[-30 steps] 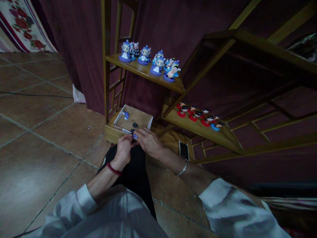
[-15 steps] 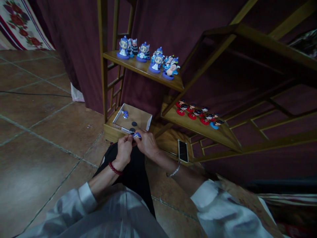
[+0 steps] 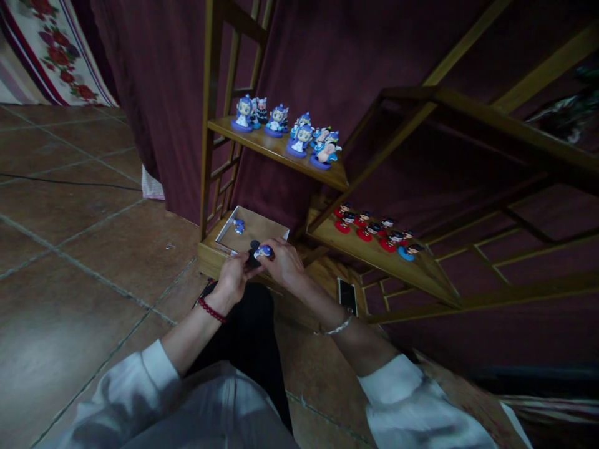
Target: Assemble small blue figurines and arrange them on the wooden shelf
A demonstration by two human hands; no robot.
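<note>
Looking down from the head: pinching a small purple-haired figurine (image 3: pixel 264 251) between thumb and fingers of the right hand (image 3: pixel 284 262), at the near edge of a shallow box (image 3: pixel 264 227). Pinching a dark disc (image 3: pixel 253 258) with the left hand (image 3: pixel 233 275), just left of that figurine. Near the box's far left corner, find a blue figurine (image 3: pixel 239 226). On the bottom board, right of the box, find a phone (image 3: pixel 347 294). Above, along the upper shelf's (image 3: pixel 269 144) front edge, find purple-based figures (image 3: pixel 299 138); on the lower right shelf (image 3: pixel 397 270), mostly red-based figures (image 3: pixel 366 231).

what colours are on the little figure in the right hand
Blue-purple and white mostly; the figure shows best in the head view.
</note>
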